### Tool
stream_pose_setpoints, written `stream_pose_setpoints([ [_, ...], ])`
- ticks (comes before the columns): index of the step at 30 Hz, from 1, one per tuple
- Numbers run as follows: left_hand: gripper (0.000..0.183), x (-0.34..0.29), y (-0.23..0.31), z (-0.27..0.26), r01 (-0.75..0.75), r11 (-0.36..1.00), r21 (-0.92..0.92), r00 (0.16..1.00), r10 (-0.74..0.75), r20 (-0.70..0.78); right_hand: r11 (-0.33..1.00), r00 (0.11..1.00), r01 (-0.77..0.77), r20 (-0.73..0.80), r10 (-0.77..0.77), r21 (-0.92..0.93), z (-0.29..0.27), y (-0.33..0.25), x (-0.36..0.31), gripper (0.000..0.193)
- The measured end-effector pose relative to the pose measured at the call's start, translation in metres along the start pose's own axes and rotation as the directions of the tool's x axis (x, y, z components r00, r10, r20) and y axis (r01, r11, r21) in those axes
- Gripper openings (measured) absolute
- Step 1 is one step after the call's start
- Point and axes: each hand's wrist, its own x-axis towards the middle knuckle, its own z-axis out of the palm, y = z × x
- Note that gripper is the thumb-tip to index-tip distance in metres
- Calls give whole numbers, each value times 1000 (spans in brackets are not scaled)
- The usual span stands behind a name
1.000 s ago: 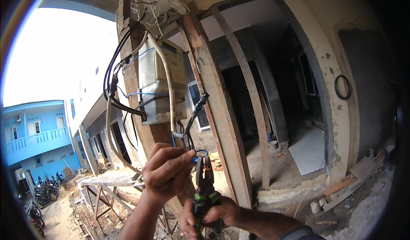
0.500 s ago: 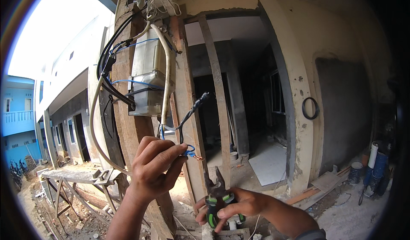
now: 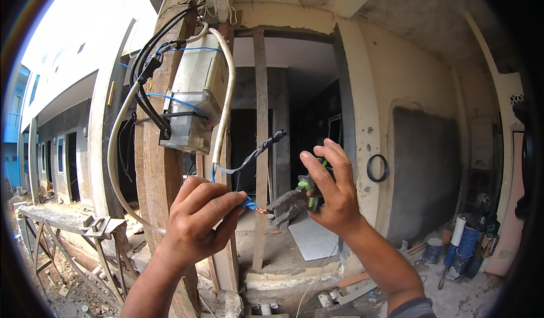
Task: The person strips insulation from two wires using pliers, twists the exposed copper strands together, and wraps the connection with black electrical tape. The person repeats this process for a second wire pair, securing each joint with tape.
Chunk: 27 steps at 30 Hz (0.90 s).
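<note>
Between thumb and fingertips, my left hand (image 3: 201, 219) pinches blue wires (image 3: 248, 203) with bare copper ends (image 3: 261, 210) twisted together. Pliers (image 3: 289, 206) with green and black handles are in my right hand (image 3: 334, 196), two of its fingers raised. Their jaws are at the tip of the copper; whether they grip it I cannot tell. Just above, a twisted bundle wrapped in black (image 3: 263, 148) sticks out from the end of a thick white cable (image 3: 225, 103). That cable runs down beside a clear-covered box (image 3: 192, 105) on a wooden post.
The wooden post (image 3: 156, 176) carries black cables (image 3: 139, 86) left of the box. A rough plank trestle (image 3: 62, 220) stands at left. Behind my hands is a doorway with an upright timber (image 3: 260, 108). A black ring (image 3: 377, 168) hangs on the wall; buckets (image 3: 433, 251) stand at right.
My right hand has risen with the pliers, turning their jaws toward the copper ends. My left hand keeps its pinch on the blue wires. The view has swung to the right.
</note>
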Motion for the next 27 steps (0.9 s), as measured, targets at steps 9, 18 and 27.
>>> stream_pose_setpoints([
  [9,30,1,-1,-2,21,999,-35,1000,-21,4,998,995,24,-95,-17,66,35,5,5,67],
  [18,30,2,-3,-4,9,998,-61,999,-7,32,984,986,136,-77,-145,-112,24,12,26,17],
  [27,30,2,1,0,-16,999,-31,1000,17,13,975,924,224,317,-213,4,-7,23,46,24],
])
